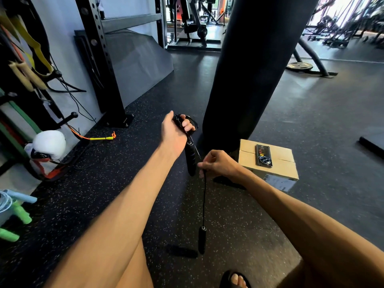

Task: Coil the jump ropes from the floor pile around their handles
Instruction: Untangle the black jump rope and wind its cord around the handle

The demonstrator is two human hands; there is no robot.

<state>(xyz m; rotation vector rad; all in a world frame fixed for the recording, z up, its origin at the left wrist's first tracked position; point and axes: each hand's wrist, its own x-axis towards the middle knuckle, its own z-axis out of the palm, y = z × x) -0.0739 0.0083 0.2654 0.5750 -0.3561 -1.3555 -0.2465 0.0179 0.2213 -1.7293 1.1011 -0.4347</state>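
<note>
My left hand [174,134] grips the top of a black jump-rope handle [190,156], with black cord loops [192,123] bunched under its fingers. The handle points down toward the floor. Just to its lower right, my right hand [218,164] pinches the black cord [204,196]. Below that pinch the cord hangs straight down. The second black handle [202,239] dangles at its end just above the speckled floor. At the far left edge lie other jump ropes with green and blue handles [19,213] and pale cord.
A black punching bag [255,65] hangs right behind my hands. A cardboard box [276,169] with a phone [264,155] on top sits to the right. A white boxing glove [49,145], resistance bands and a black rack post [104,65] line the left wall. My sandalled foot [235,279] is at the bottom.
</note>
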